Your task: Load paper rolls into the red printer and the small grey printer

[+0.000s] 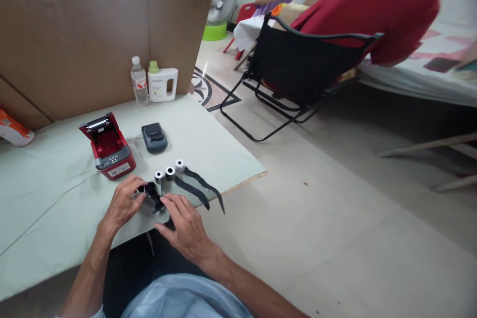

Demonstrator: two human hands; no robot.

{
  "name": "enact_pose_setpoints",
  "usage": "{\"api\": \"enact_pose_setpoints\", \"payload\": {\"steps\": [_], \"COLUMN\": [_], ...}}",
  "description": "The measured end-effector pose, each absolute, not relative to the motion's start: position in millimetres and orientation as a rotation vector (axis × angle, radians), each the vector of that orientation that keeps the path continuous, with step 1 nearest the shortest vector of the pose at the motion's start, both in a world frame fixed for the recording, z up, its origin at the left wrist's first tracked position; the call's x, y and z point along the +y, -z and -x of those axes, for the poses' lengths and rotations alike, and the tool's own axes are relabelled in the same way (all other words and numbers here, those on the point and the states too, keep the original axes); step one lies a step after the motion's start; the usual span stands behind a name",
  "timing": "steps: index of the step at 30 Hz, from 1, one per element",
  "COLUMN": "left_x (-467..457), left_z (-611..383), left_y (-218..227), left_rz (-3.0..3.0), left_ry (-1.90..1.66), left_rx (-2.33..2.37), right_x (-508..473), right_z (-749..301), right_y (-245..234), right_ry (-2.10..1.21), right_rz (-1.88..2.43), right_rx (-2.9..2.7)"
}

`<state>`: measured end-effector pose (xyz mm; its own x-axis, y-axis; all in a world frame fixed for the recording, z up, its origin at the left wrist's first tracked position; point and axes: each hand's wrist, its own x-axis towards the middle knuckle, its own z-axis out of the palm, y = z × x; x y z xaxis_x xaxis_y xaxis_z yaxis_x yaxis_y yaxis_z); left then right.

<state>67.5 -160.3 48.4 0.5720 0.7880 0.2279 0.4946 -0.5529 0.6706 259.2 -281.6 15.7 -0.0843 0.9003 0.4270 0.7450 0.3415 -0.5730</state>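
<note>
Near the table's front edge, a small black part (152, 197), possibly a roll holder, lies between my two hands. My left hand (124, 202) closes thumb and fingers on its left end. My right hand (188, 226) has its fingertips at the right end, thumb a little lower. Just beyond are small paper rolls: a left roll (158, 175), a middle roll (170, 173) and a right roll (180, 165). Two dark strips (196, 191) trail from the rolls toward the table edge. Behind my left hand stands a red label printer (115, 166) with its lid raised.
A dark compact printer (154, 138) sits farther back. Against the cardboard screen (93, 44) stand a water bottle (139, 84) and a white jug (162, 84); an orange-white bottle (15, 129) lies left. The table's right edge drops to floor. A person in red occupies a black folding chair (298, 59).
</note>
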Motion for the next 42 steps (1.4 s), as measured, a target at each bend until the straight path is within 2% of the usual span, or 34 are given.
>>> {"api": "enact_pose_setpoints", "payload": {"steps": [10,17,22,30,34,42], "left_x": [-173,-175,-166,-108,-71,-39], "left_z": [-60,-47,-37,-8,3,9], "left_y": [-80,-96,-104,-105,-93,-77], "left_rz": [-2.288,-2.276,-2.238,-2.23,-2.26,-2.314], "left_ry": [-0.93,-1.091,-1.138,-1.26,-1.227,-0.908], "left_rx": [1.017,1.009,1.075,1.168,1.287,1.576], "right_x": [-258,-237,-210,-129,-91,-68], "right_z": [-240,-242,-246,-235,-222,-208], "right_y": [-30,-46,-72,-84,-88,-86], "right_ry": [-0.171,-0.089,-0.211,-0.258,-0.244,-0.217], "right_rz": [1.479,1.185,0.989,0.837,0.936,1.127], "right_rx": [-1.914,-1.898,-1.888,-2.105,-2.221,-2.419]}}
